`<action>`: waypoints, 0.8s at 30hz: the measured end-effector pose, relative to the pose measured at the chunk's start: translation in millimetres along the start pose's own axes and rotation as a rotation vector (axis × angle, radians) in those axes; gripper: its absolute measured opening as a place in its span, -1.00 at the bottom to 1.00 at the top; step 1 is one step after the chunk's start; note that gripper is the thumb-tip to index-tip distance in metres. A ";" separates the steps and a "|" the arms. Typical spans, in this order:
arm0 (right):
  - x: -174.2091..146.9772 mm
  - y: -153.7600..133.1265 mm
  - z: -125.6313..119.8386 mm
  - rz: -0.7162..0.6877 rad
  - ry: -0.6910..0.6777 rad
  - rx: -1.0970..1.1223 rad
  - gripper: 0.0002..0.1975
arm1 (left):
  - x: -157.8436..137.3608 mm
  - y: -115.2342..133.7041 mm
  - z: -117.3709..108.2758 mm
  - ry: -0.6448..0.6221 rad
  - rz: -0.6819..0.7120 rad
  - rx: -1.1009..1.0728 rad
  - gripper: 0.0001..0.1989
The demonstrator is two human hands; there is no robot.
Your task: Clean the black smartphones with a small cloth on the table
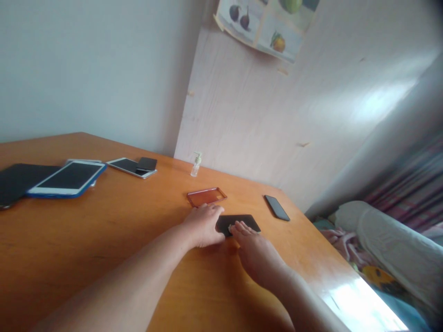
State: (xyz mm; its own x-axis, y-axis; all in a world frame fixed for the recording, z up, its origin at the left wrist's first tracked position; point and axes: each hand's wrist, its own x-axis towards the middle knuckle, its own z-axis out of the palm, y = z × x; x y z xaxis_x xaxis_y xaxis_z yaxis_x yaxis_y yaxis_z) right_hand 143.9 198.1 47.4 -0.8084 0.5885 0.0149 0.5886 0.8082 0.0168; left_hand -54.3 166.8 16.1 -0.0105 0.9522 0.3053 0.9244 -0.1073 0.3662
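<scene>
A black phone (246,220) lies flat on the wooden table in front of me. My left hand (206,226) grips its left end, with the thumb at the near edge and the fingers at the far side. My right hand (254,246) rests over the phone's near side, its fingers pressed together and their tips on the dark surface. A small pale spot shows at those fingertips; what it is I cannot make out. Just beyond my left hand is a clear reddish phone case (206,197). Another dark phone (276,207) lies farther right.
A small clear pump bottle (196,165) stands near the wall. At left lie a blue-edged tablet (69,177), a dark flat device (24,182), and a white device (126,166) with a small black one (146,163) on it. The table's right edge borders a bed (387,240).
</scene>
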 end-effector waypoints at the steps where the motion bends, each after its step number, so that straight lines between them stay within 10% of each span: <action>1: 0.4 -4.1 0.0 -0.017 0.003 0.002 -0.38 | 0.0 -0.2 0.1 0.003 0.001 0.002 -0.44; 24: 0.9 -9.8 2.2 0.011 0.055 0.013 -0.44 | -1.7 4.3 -5.3 -0.004 0.003 0.030 -0.50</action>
State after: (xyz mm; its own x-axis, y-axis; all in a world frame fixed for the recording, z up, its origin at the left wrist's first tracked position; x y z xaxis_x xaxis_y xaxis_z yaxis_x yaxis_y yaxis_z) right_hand 137.4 190.8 45.1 -0.8006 0.5952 0.0695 0.5968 0.8024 0.0030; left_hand -52.4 163.2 21.8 -0.0059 0.9531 0.3028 0.9355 -0.1017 0.3383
